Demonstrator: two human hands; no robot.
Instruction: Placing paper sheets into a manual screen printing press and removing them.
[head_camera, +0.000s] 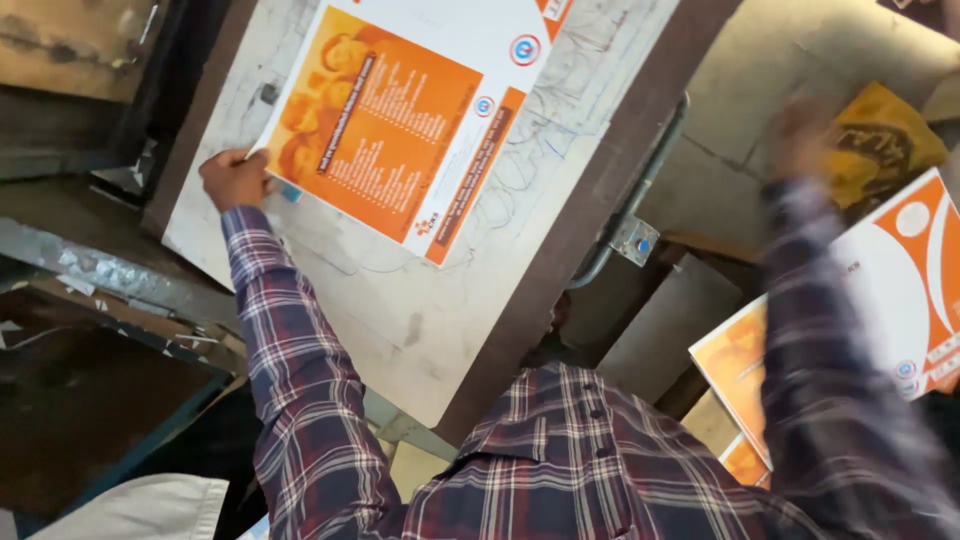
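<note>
Head view is showing your left hand (235, 180) pressing down on the near left corner of the orange and white printed sheet (400, 120). Your fingers are curled over the corner, pinning the sheet flat on the pale work board (420, 310), most likely so it is not sliding about (the board is scratched and smooth). The sheet is lying tilted, stretching away from that hand toward the far right. Your right hand (800, 135) is reaching out far to the right, well apart from the sheet, and it is too blurry to tell if it is spread or closed. It is hovering near a yellow packet (885, 140), above a stack of orange and white sheets (900, 280) sitting low on the right.
</note>
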